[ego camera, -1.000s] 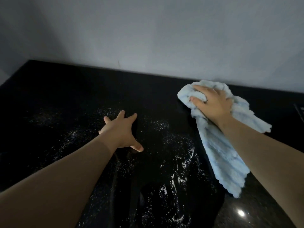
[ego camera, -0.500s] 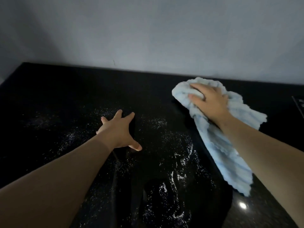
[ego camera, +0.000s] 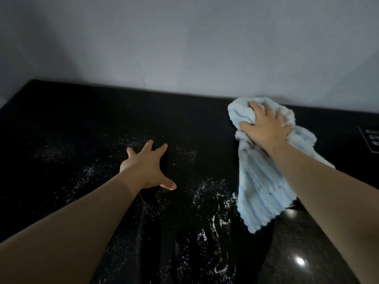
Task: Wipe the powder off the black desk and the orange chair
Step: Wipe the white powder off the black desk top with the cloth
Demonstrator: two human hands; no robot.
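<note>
The glossy black desk (ego camera: 82,124) fills the lower view and carries scattered white powder (ego camera: 211,193) across its middle and near part. My left hand (ego camera: 146,168) lies flat on the desk with fingers spread, among the powder. My right hand (ego camera: 264,126) grips a bunched light-blue ribbed cloth (ego camera: 260,185) at the back right of the desk. The cloth's free end trails toward me over the surface, right of the powder. The orange chair is not in view.
A grey wall (ego camera: 184,48) rises directly behind the desk's far edge. A small dark panel with pale markings (ego camera: 372,140) sits at the right edge of the desk. A bright light reflection (ego camera: 300,261) shows on the near right surface.
My right hand has carried the cloth further back and to the right, toward the wall. My left hand has stayed planted on the desk.
</note>
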